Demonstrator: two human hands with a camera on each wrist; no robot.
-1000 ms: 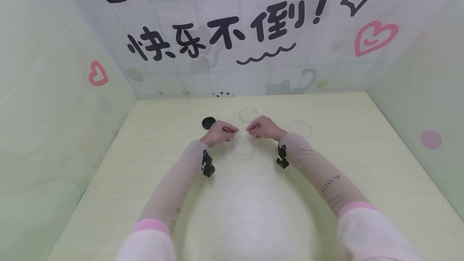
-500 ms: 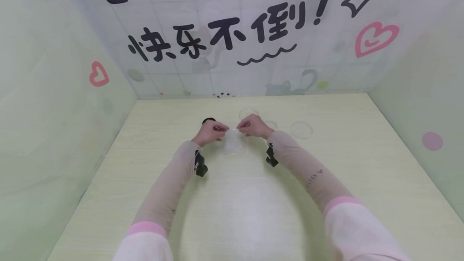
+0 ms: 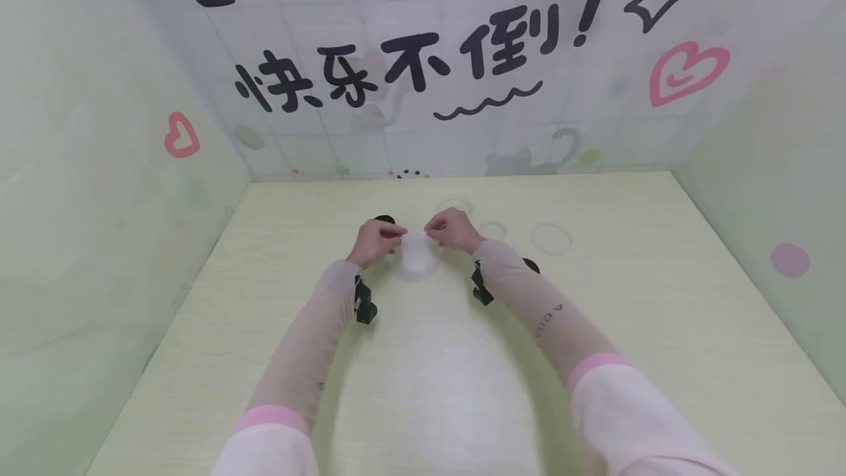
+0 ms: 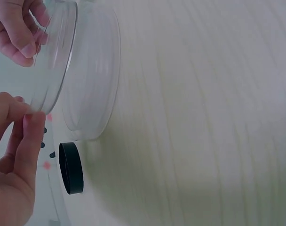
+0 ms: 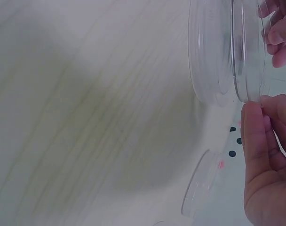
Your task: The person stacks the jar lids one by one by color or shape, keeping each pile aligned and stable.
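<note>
A clear, shallow round petri dish part point(image 4: 58, 61) hangs tilted between the two hands. By its edge my left hand point(image 3: 375, 242) pinches it between thumb and fingers. Across from that, my right hand point(image 3: 456, 230) pinches the same edge, clearest in the right wrist view. Just below sits another clear round dish point(image 4: 98, 80) on the table, also seen in the head view point(image 3: 415, 268); whether the two touch, I cannot tell.
A black round lid-like piece point(image 4: 71, 168) lies behind my left hand. Clear round pieces lie behind and right of my right hand: a far one point(image 3: 454, 204), a small one point(image 3: 493, 231) and a larger one point(image 3: 551, 239). Another black piece point(image 3: 531, 265) shows past my right forearm.
Both hands have moved left with the held dish part, now above the lower dish. The small clear piece and the black piece by my right forearm have come into sight.
</note>
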